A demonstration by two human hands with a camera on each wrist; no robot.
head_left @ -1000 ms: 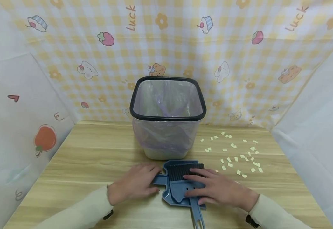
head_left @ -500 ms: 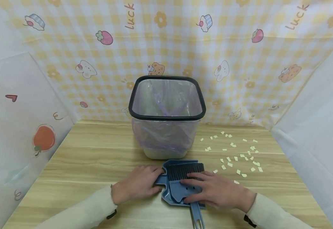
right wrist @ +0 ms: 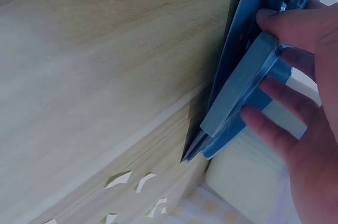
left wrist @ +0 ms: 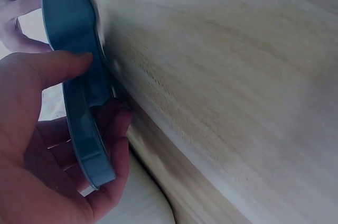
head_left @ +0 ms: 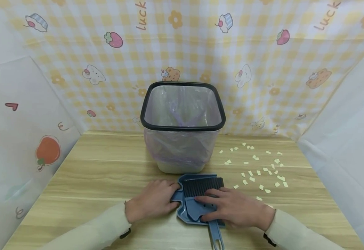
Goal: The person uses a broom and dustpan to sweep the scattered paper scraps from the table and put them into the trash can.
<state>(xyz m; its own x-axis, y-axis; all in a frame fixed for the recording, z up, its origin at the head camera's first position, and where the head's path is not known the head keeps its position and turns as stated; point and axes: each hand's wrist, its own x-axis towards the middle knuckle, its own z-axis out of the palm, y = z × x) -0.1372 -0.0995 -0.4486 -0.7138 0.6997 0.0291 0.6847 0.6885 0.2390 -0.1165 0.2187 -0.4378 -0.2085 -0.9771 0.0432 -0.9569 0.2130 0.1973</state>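
A blue-grey dustpan (head_left: 182,216) lies on the table in front of the bin, with a matching hand brush (head_left: 195,208) inside it. Its dark bristles face the bin, and the brush handle sticks out toward the person. My left hand (head_left: 154,200) holds the dustpan's short handle; the left wrist view shows the thumb on top of the dustpan (left wrist: 68,20) and fingers curled beneath the handle. My right hand (head_left: 239,207) grips the brush, partly covering it. In the right wrist view, thumb and fingers are spread along the brush (right wrist: 240,84).
A bin (head_left: 183,129) with a black rim and a thin purplish bag stands behind the dustpan. Several small pale paper scraps (head_left: 258,172) are scattered on the wooden table (head_left: 106,163) to the right. A checked cloth (head_left: 200,52) hangs behind; white sheets flank both sides.
My left hand has slid slightly right and closed round the dustpan handle. My right hand has shifted a little left over the brush, fingers bending onto it. Dustpan and brush stay put.
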